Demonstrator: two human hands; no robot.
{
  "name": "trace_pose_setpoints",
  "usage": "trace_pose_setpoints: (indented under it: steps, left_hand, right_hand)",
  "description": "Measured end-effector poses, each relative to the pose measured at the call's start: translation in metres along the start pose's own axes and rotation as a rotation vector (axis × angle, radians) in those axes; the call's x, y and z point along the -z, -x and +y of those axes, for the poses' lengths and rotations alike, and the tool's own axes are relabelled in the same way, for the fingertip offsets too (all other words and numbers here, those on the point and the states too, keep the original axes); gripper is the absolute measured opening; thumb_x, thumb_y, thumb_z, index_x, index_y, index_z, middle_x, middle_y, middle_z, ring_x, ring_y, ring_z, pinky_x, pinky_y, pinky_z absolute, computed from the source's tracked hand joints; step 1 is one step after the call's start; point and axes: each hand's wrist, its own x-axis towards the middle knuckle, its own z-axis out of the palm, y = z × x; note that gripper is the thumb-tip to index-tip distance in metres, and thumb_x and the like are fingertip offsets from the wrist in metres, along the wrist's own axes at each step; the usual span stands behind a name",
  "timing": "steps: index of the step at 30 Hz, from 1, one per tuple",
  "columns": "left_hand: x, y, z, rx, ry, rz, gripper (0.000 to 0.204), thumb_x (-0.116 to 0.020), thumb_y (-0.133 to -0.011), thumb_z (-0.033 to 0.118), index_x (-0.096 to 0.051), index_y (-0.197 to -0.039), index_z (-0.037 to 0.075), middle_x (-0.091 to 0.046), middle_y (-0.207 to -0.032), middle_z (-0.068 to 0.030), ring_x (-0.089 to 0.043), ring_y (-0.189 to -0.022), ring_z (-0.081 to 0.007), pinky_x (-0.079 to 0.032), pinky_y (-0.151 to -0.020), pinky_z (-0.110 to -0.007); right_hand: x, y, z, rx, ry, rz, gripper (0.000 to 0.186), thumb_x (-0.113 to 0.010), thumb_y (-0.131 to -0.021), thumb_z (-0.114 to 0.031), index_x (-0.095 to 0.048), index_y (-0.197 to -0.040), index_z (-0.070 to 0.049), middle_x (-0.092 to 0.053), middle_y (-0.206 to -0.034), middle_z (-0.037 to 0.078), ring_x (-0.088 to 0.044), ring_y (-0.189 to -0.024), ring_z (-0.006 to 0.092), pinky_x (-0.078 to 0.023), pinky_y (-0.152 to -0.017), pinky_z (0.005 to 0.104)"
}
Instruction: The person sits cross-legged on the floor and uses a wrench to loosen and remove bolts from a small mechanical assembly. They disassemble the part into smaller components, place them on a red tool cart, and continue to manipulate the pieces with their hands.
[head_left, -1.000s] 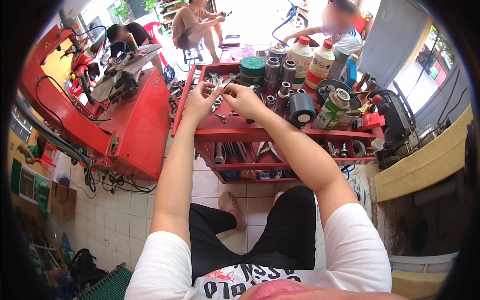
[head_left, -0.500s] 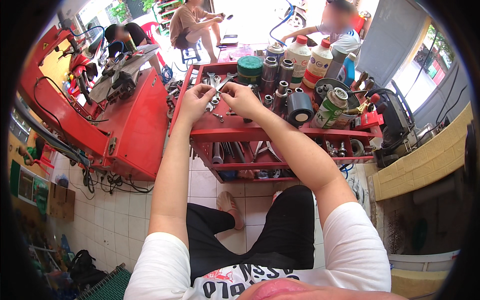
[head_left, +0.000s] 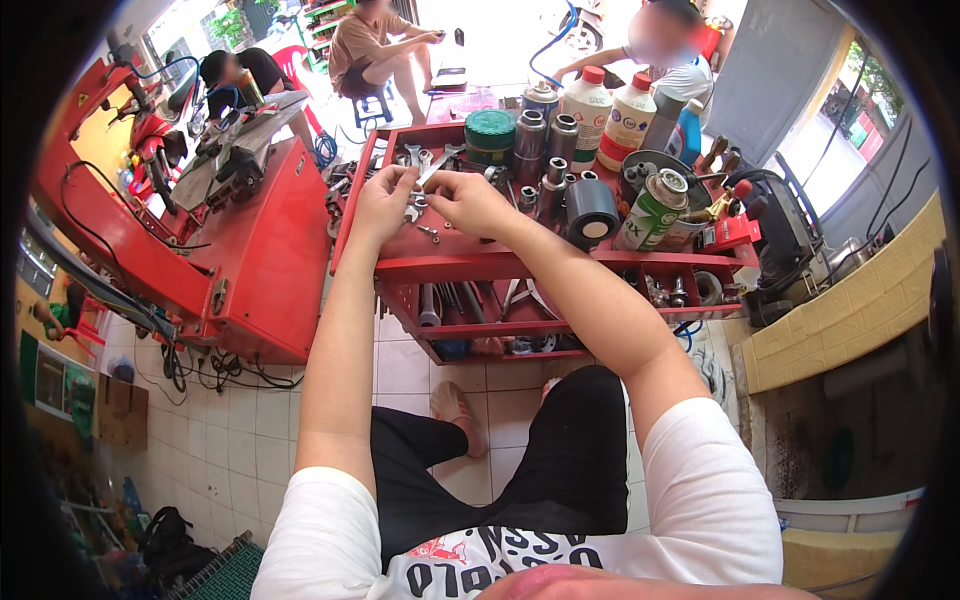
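Note:
Both my hands meet over the left part of the red cart's top tray (head_left: 465, 243). My left hand (head_left: 383, 208) is closed, its thumb and fingertips pinching the lower end of a silver wrench (head_left: 437, 166). From the right, my right hand (head_left: 472, 204) closes on the same wrench with bent fingers; its fingertips are partly hidden. The wrench slants up and away to the right. Several loose wrenches (head_left: 413, 212) and small metal pieces lie in the tray around and under my hands.
Right of my hands stand a green-lidded tub (head_left: 490, 135), several tall sockets (head_left: 530, 145), a dark cylinder (head_left: 592, 212), white bottles (head_left: 627, 122) and a green-and-white spray can (head_left: 652, 210). Tools lie on the cart's lower shelf (head_left: 490, 328). A red machine (head_left: 265, 260) stands left. Other people sit beyond.
My view has shifted slightly. My hands stay together at the wrench, and more of its silver length now shows beyond my fingers. The right fingers reach further toward the left hand.

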Motion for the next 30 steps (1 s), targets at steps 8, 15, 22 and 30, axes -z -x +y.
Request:
trace_pose_setpoints:
  steps: [8, 15, 22, 30]
  left_hand:
    - [0.003, 0.008, 0.010, -0.087, -0.055, -0.030, 0.022, -0.072, -0.094, 0.014, -0.071, -0.109, -0.002, -0.071, -0.094, -0.0041, -0.065, -0.084, -0.0081, -0.050, -0.075, -0.023]
    - [0.003, 0.007, 0.007, -0.036, -0.077, 0.034, 0.025, -0.076, -0.092, 0.021, -0.073, -0.103, 0.000, -0.068, -0.084, -0.0003, -0.059, -0.076, -0.0062, -0.045, -0.066, -0.022]
    - [0.002, 0.000, 0.001, -0.023, -0.076, 0.063, 0.026, -0.077, -0.092, 0.027, -0.072, -0.094, 0.001, -0.067, -0.081, 0.0001, -0.057, -0.072, -0.0061, -0.044, -0.064, -0.023]
    - [0.006, 0.002, 0.003, -0.002, -0.081, 0.025, 0.025, -0.074, -0.095, 0.024, -0.070, -0.103, 0.001, -0.070, -0.091, -0.0022, -0.063, -0.081, -0.0082, -0.049, -0.072, -0.024]
  right_hand:
    - [-0.001, -0.005, 0.009, -0.051, -0.076, 0.170, 0.026, -0.065, -0.091, -0.020, -0.069, -0.105, 0.002, -0.072, -0.083, 0.016, -0.070, -0.064, 0.0212, -0.056, -0.059, 0.0349]
    - [-0.003, -0.002, 0.008, 0.000, -0.090, 0.096, 0.024, -0.064, -0.091, -0.018, -0.068, -0.105, 0.002, -0.070, -0.082, 0.012, -0.067, -0.067, 0.0166, -0.056, -0.062, 0.0333]
    - [-0.005, 0.000, 0.002, 0.017, -0.077, 0.019, 0.025, -0.066, -0.089, -0.019, -0.069, -0.104, 0.001, -0.071, -0.084, 0.014, -0.069, -0.073, 0.0207, -0.055, -0.072, 0.0364]
    - [-0.001, -0.001, -0.003, -0.117, -0.114, 0.082, 0.026, -0.065, -0.089, -0.021, -0.070, -0.103, 0.000, -0.073, -0.086, 0.017, -0.071, -0.080, 0.0248, -0.055, -0.075, 0.0374]
